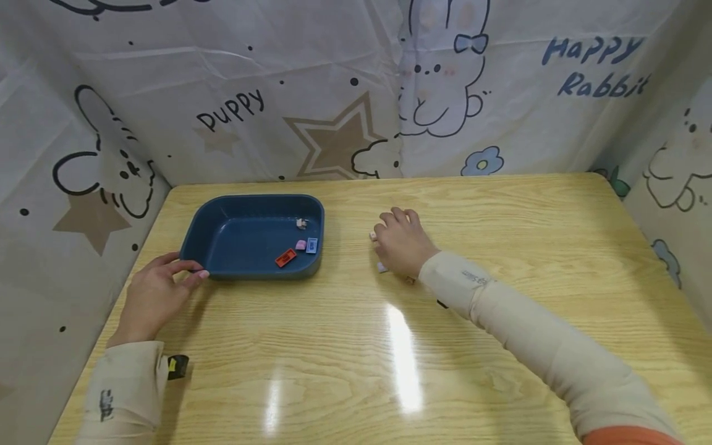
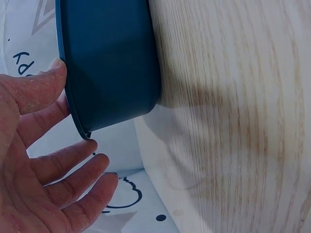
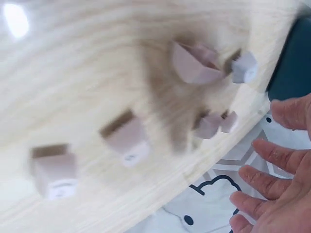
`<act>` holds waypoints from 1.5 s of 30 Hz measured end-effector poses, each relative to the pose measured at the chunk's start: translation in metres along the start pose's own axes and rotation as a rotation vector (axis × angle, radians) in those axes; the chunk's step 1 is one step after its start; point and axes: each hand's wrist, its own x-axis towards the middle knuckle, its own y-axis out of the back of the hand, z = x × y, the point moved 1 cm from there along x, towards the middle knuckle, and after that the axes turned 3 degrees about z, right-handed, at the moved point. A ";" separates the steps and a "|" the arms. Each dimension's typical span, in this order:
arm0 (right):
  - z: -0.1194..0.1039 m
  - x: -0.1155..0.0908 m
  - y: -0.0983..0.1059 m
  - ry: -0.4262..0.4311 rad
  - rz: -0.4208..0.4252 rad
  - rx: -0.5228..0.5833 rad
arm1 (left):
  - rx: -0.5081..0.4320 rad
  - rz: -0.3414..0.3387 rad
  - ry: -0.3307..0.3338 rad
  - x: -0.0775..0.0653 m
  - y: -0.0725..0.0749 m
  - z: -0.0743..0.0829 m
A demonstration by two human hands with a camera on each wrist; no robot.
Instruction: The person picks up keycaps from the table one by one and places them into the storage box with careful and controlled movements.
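Pieces (image 3: 129, 141) — right hand (image 1: 403, 244) above, tray (image 1: 239, 238) nearby

Bin (image 1: 245, 241) sat left rear on table (image 1: 334, 346), small pieces (image 1: 286, 258) in its right end, left hand (image 1: 158, 293) at its near left corner, right hand (image 1: 405, 244) over loose blocks (image 1: 382, 267) right of the bin, cloth (image 1: 233, 151) behind the table.

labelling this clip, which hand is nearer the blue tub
Left. The left hand pinches the rim of the blue tub at its near left corner; the right hand is apart from it, off its right side, by small pieces on the table.
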 end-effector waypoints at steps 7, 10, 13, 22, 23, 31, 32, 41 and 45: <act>0.006 -0.013 -0.011 0.068 -0.115 0.040 | 0.011 -0.002 -0.001 0.001 0.001 0.000; 0.007 -0.016 -0.016 0.096 -0.124 0.037 | 0.012 -0.006 -0.004 0.001 0.001 0.000; 0.007 -0.018 -0.019 0.114 -0.116 0.035 | 0.005 -0.011 -0.003 0.001 0.000 0.000; 0.006 -0.020 -0.025 0.124 -0.082 0.011 | 0.004 0.005 -0.019 -0.001 0.001 0.000; 0.006 -0.020 -0.025 0.122 -0.081 0.012 | 0.006 0.010 -0.023 -0.001 0.001 0.000; 0.006 -0.020 -0.027 0.113 -0.066 0.016 | 0.014 0.021 -0.027 0.000 0.001 0.000; 0.006 -0.020 -0.026 0.112 -0.066 0.015 | 0.013 0.019 -0.026 0.000 0.001 0.000; 0.003 -0.019 -0.022 0.127 -0.053 -0.008 | 0.002 0.025 -0.031 -0.001 0.002 0.000; -0.001 -0.014 -0.016 0.134 -0.055 -0.005 | 0.005 0.017 -0.024 0.000 0.001 0.000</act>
